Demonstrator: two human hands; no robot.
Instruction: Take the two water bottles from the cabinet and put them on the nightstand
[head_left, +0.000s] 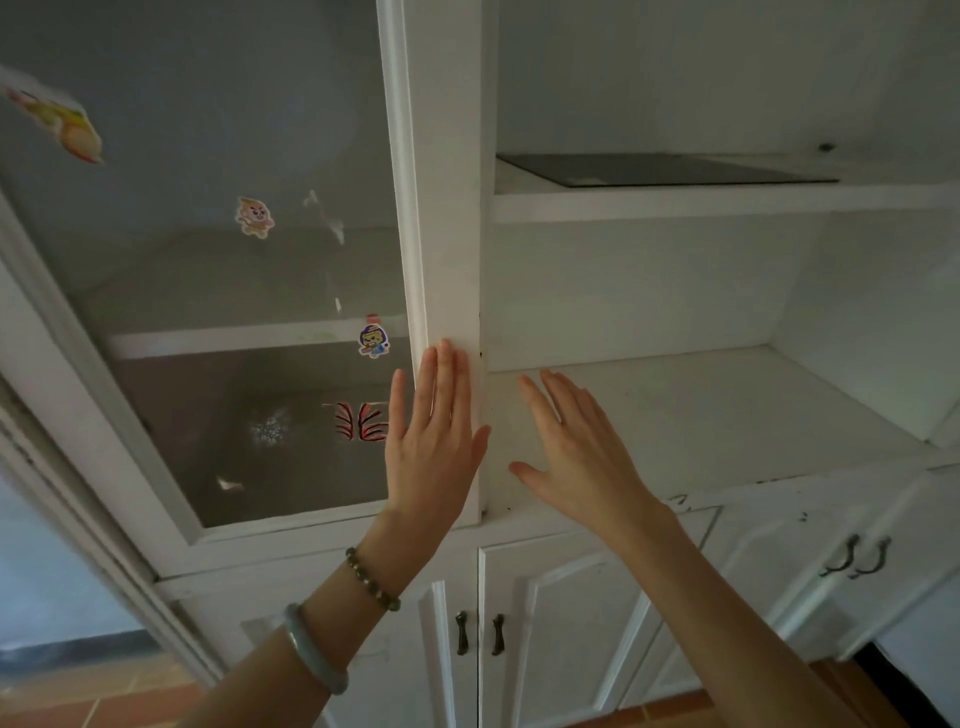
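Note:
A white cabinet fills the view. Its left part has a glass door with several stickers on it. My left hand is raised flat with fingers apart, its fingertips on the right edge of that door's white frame. My right hand is held up beside it, fingers spread, in front of the open shelf on the right. Neither hand holds anything. No water bottle shows on the open shelves, and none can be made out behind the glass. The nightstand is out of view.
A dark flat panel lies on the upper open shelf. Below are closed white doors with dark handles, and another handle pair to the right. Orange floor tiles show at the lower left.

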